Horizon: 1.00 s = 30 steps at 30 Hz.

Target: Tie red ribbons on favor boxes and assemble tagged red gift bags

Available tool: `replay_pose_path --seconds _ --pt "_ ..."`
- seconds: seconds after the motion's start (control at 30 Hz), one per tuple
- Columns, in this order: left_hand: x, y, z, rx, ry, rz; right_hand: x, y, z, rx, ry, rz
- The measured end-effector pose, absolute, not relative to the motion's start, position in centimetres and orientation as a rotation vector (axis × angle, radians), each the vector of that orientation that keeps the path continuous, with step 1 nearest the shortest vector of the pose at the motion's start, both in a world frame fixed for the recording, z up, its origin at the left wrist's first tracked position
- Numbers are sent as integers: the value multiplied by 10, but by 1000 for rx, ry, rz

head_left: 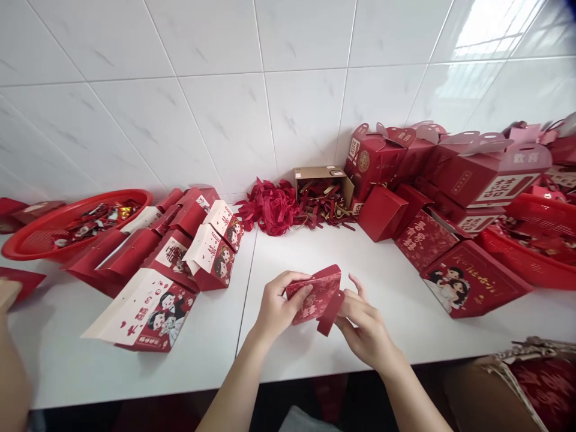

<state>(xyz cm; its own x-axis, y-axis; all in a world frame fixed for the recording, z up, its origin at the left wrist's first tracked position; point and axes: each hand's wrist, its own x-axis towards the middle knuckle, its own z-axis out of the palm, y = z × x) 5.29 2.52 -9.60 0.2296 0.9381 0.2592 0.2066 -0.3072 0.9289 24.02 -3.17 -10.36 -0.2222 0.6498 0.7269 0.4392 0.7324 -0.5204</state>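
Observation:
Over the middle of the white table (274, 360), my left hand (283, 303) grips a small red paper gift box (317, 294) with a pale flower print and lettering, thumb on its face. A narrow red flap sticks out from the box's right end. My right hand (362, 321) pinches that flap between thumb and fingers, with one finger raised. Part of the box is covered by my left thumb and fingers.
Folded red gift boxes (153, 312) stand in rows at left beside a red basket (148, 197) of sweets. Ribbons (272, 207) and a carton (315, 173) of ties lie by the wall. Stacked boxes (477, 276) and another red basket (553, 270) are right. A co-worker's arm (11, 354) shows far left.

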Motion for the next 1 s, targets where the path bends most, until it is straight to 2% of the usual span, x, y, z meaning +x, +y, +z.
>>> replay_pose_path --seconds 0.33,0.53,1.0 --pt "60 4 -106 1598 839 1172 226 -26 -111 -1062 -1821 -9" --pt "58 -5 -106 1504 750 1149 226 -30 -111 -1155 -1904 8" --pt "61 -3 -108 1490 742 1176 224 -30 -120 -1056 -1578 -110"
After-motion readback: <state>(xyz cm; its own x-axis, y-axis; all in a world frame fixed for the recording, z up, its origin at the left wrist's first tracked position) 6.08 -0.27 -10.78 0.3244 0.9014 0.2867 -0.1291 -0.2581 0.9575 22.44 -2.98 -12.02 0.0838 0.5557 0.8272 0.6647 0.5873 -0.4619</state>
